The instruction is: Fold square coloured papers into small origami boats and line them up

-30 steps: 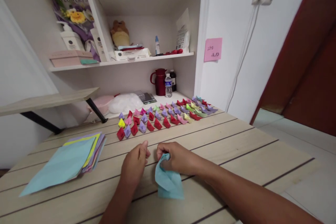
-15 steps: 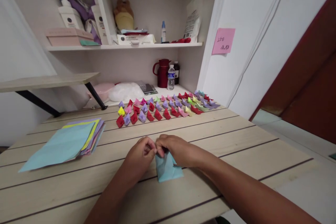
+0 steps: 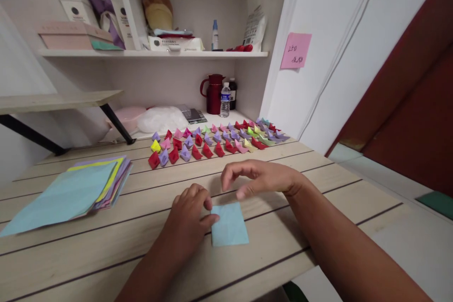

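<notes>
A light-blue folded paper square (image 3: 230,225) lies flat on the wooden table (image 3: 88,264) in front of me. My left hand (image 3: 191,212) is at its upper left corner, the thumb on top of the paper and the curled fingers by the edge, pinching that corner. Just beyond the square hovers my right hand (image 3: 262,179), its thumb and bent fingers apart with nothing between them.
Rows of small folded paper boats (image 3: 208,150) in several colours stand across the table's back. To the left lies a stack of coloured paper sheets (image 3: 67,193). A red jug (image 3: 214,94) and a water bottle (image 3: 225,100) stand behind the boats.
My right hand has let go of the blue paper and lifted up to the right, its fingers opening. The paper, raised and pointed before, now lies as a flat square. The view has shifted slightly.
</notes>
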### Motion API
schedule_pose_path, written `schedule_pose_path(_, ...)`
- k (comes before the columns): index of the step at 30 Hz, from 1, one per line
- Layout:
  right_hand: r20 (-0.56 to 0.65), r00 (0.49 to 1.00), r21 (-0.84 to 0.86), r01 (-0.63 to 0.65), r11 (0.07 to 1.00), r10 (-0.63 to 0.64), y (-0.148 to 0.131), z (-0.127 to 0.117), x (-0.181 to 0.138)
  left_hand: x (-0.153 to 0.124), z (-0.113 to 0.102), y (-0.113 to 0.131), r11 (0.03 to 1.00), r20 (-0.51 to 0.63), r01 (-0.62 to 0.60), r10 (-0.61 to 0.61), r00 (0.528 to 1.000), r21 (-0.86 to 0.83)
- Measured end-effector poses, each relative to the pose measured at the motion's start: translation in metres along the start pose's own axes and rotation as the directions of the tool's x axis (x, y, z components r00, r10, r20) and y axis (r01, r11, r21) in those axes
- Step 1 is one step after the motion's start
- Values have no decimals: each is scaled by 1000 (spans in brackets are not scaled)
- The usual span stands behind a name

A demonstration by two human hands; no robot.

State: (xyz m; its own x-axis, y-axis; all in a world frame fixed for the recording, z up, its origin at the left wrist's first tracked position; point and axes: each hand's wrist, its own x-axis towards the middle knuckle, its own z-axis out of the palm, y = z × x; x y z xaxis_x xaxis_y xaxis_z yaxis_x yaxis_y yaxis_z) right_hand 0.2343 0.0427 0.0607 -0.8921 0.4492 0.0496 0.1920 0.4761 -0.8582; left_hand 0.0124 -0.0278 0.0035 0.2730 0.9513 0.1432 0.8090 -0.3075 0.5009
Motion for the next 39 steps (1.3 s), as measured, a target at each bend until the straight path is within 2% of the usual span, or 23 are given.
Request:
schedule_pose_path(2, -25, 998, -14, -50, 999, 50, 9, 3, 4, 0, 2, 0, 1000, -2, -12, 12, 1000, 26)
schedule_pose_path(5, 72, 993, -59, -86, 995, 91, 24, 17, 16, -1, 4, 0, 997, -17, -23, 24, 1000, 70)
schedule_pose_path(7, 83, 991, -93, -101, 991, 109, 30, 25, 22, -2, 3, 0, 994, -32, -40, 44, 999, 100)
schedule_pose_path(15, -24, 986, -249, -166, 954, 166, 31, 32, 24, -1, -9, 11, 970, -107, -158, 179, 978, 185)
schedule_pose_path(20, -117, 981, -411, -190, 891, 156, 23, 41, 24, -19, -1, 8, 970, -194, -93, 139, 971, 227)
schedule_pose_path(21, -128, 981, -439, -185, 879, 143, 20, 43, 24, -25, 4, 8, 969, -184, -87, 131, 974, 232)
schedule_pose_path(25, -160, 984, -502, -145, 852, 74, 12, 50, 18, -48, 23, 8, 920, 22, -152, 155, 988, 362)
schedule_pose_path(27, -166, 985, -501, -123, 857, 44, 8, 57, 9, -60, 28, 8, 867, 45, -252, 259, 965, 430)
schedule_pose_path(28, -172, 985, -494, -110, 862, 27, 6, 61, 2, -66, 30, 7, 828, 21, -310, 340, 940, 466)
schedule_pose_path(31, -242, 970, -481, -101, 871, -21, -2, 78, -27, -85, 32, 4, 699, -108, -410, 568, 816, 586)
schedule_pose_path(33, -276, 961, -482, -147, 864, 9, -9, 89, -49, -95, 32, 3, 641, -129, -425, 634, 762, 639)
schedule_pose_path(35, -229, 973, -498, -138, 856, 24, -16, 96, -68, -102, 31, 5, 625, -107, -440, 644, 758, 645)
schedule_pose_path(39, -168, 984, -494, -143, 858, 67, -20, 100, -90, -104, 28, 9, 688, -138, -423, 602, 786, 590)
